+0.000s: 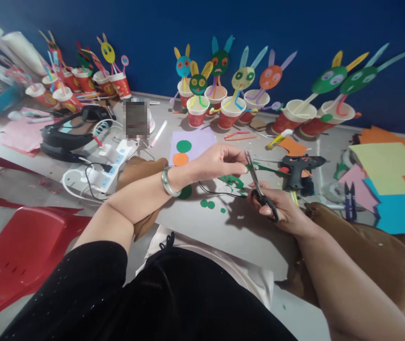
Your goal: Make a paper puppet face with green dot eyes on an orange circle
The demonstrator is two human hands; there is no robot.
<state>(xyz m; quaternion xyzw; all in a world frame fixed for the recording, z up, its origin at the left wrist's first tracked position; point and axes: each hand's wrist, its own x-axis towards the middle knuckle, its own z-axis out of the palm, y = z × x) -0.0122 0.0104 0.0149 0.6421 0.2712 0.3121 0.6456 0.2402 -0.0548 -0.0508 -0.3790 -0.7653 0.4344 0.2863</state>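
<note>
My right hand [282,208] grips a pair of scissors [257,182] with black handles, its blades pointing up and slightly apart. Beside the blades, my left hand [221,161] is closed in a pinch on a small bit of green paper [247,168], mostly hidden by the fingertips. Below the hands lie green paper scraps [233,181] and several small green circles [207,204]. A larger green circle [184,146] and an orange circle [180,160] rest on a lilac sheet [202,139] left of my left hand.
Red paper cups [197,116] holding paper rabbit figures line the back wall. To the right are a black glue gun [300,170], purple-handled scissors [350,201] and coloured paper [387,168]. Leftward are a power strip [117,166], a black headset [67,135] and a red chair [28,246].
</note>
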